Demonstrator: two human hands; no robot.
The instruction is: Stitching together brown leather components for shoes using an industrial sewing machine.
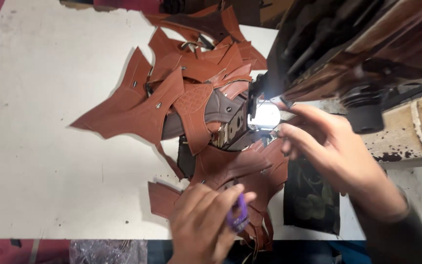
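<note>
Head view: your left hand (203, 222) sits low at the front edge of the bench (40, 161), fingers (230, 193) clenched round a small purple tool (239, 215), and the hand rests on the brown leather piece (230, 168) lying nearest you. That piece is flat on the bench, just below the lit needle area of the sewing machine (264, 115), w/ its lower strips running off toward the bench edge.

Your right hand (338, 151) is up by the machine, fingers (294, 137) spread and released, tips right at the lit spot beside the needle; can't tell if they touch anything there.

Behind the front piece, a heap of brown leather cut pieces (172, 93) fans out across the middle of the bench, overlapping each other, some w/ small metal fittings. A darker brown piece (223, 105) w/ stitched panel lies in the heap next to the machine post.

A dark printed cloth (311, 198) lies on the bench under your right wrist. A crumpled clear plastic bag (106, 250) shows below the bench's front edge.
</note>
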